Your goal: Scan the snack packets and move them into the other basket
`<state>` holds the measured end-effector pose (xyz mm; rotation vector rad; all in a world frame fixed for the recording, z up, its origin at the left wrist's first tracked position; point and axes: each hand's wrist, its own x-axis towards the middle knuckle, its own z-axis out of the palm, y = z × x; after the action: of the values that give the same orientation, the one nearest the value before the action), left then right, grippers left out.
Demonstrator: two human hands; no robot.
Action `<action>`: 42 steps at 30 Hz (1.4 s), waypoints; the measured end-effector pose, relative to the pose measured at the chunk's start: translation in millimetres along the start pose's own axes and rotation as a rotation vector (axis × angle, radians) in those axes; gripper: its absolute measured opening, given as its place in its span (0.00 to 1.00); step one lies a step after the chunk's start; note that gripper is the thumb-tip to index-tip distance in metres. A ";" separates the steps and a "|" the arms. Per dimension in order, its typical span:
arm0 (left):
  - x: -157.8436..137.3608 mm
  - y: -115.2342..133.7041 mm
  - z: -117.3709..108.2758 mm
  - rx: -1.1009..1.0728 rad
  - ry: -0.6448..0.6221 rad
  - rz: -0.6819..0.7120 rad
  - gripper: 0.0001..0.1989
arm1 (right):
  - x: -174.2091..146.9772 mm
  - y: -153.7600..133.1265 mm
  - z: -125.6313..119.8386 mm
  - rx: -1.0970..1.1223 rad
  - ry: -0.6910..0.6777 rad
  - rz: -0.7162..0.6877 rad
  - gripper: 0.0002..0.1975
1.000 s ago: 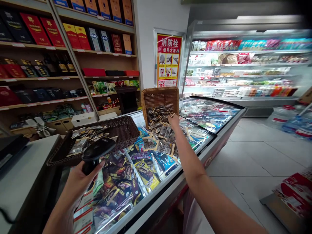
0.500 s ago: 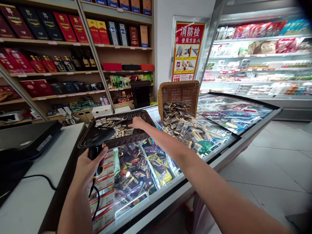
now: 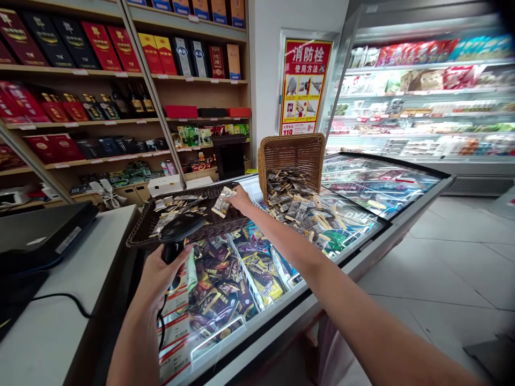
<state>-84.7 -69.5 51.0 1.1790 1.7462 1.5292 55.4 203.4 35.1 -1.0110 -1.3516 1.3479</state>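
My left hand (image 3: 163,273) is wrapped round the handle of a black barcode scanner (image 3: 179,230), its head tilted over the near edge of the dark woven basket. Between the fingers of my right hand (image 3: 241,201) is a small clear packet (image 3: 222,202) with light and dark contents, lifted above that dark basket (image 3: 201,234). Similar packets (image 3: 173,206) lie inside the basket's left part. To the right, a tan wicker basket (image 3: 292,140) rests on its side, and a heap of like packets (image 3: 301,212) spills out of its mouth onto the freezer's glass.
Under the glass of the chest freezer (image 3: 281,316), wrapped ice creams (image 3: 219,279) sit in white wire dividers. A white counter (image 3: 96,257) with a black device (image 3: 48,236) stands at left. Behind are shelves of boxes (image 3: 161,53); a lit refrigerated display (image 3: 418,112) is at right.
My right hand has come up from the dark basket, moving slightly right, with a packet now in its fingers. The scanner in my left hand has shifted to the right.
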 end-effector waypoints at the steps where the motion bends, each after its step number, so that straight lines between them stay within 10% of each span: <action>1: 1.0 -2.3 1.6 0.017 -0.026 0.001 0.26 | -10.9 -4.0 -15.4 0.034 0.039 -0.029 0.25; 10: -1.2 -9.4 34.3 0.173 -0.212 0.020 0.27 | -92.1 -0.1 -115.7 0.217 0.077 -0.149 0.15; 21: -15.2 -3.4 53.1 0.157 -0.159 0.001 0.27 | -95.4 -7.0 -100.4 0.765 0.014 0.212 0.08; 30: -9.2 -0.8 48.3 0.174 -0.175 -0.014 0.27 | -99.2 -12.6 -125.4 0.204 -0.077 0.054 0.23; 42: -9.8 -2.6 49.6 0.243 -0.253 0.034 0.28 | -86.4 13.3 -116.7 0.320 0.018 -0.058 0.14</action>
<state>-39.1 -53.1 36.3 1.4578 1.7809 1.1493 186.9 145.4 10.3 -0.7596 -1.0991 1.4521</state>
